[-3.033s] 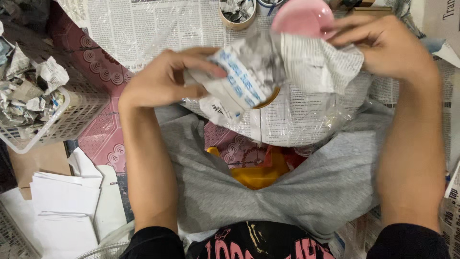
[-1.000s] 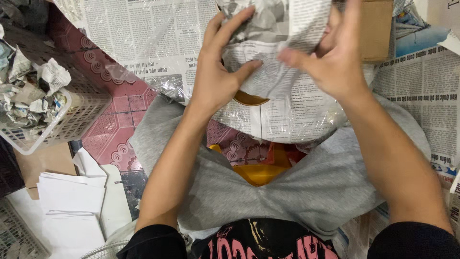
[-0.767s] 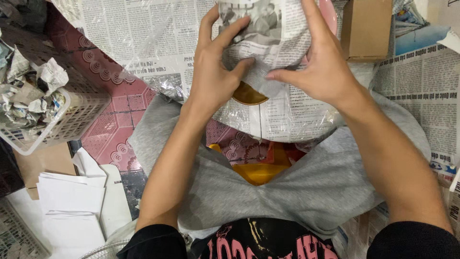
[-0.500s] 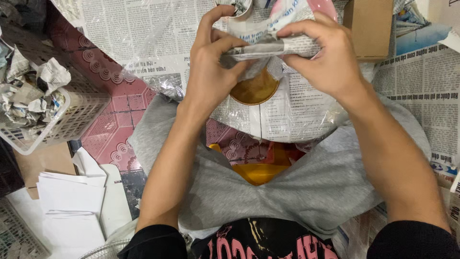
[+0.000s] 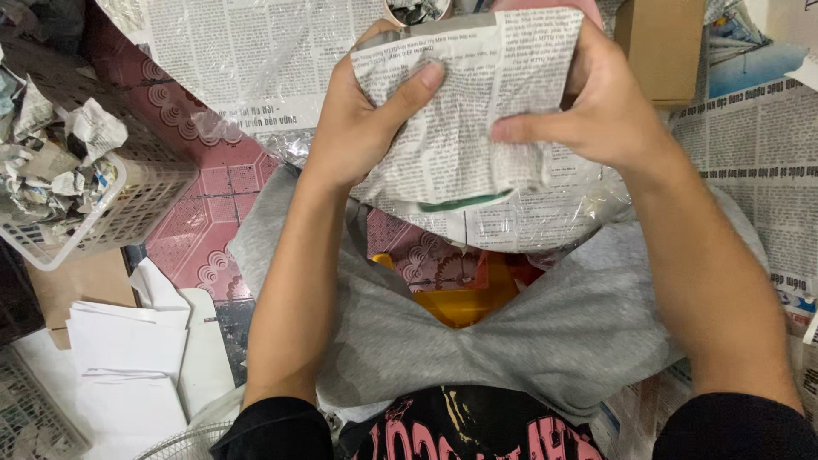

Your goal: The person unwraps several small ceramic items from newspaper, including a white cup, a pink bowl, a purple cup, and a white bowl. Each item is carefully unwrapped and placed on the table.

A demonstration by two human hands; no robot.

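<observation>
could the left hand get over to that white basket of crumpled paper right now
Probably not at once: the left hand is clamped on the newspaper bundle with the right hand. The white basket sits on its side with nothing between, so letting go first would likely do.

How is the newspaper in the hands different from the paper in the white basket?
The newspaper sheet is one big piece, folded fairly smooth; the paper in the white basket is many small crumpled scraps. The sheet is held up by the left hand and right hand; the scraps lie piled and untouched. Both are printed newspaper.
</observation>
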